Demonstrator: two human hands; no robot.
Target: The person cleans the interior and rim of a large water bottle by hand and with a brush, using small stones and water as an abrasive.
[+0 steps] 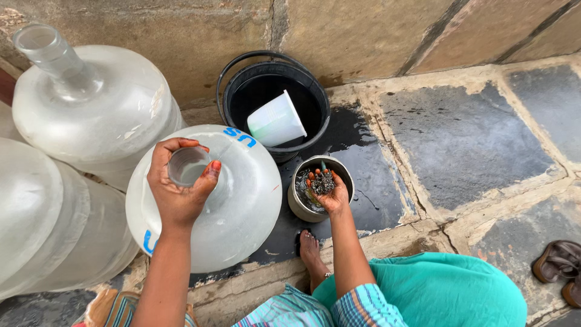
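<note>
My left hand (176,184) grips the open neck of a large clear water jug (242,206) that stands upright in front of me. My right hand (328,192) is cupped palm-up over a small round pot (296,203) and holds a clump of dark wet grit (322,181). The pot holds dark water and more of the grit. My bare foot (309,247) rests on the wet stone just below the pot.
A black bucket (236,91) with a white plastic mug (275,121) in it stands against the stone wall. Two more clear jugs (97,109) (48,230) stand at the left. The stone floor around the pot is wet. Brown sandals (560,266) lie at the right edge.
</note>
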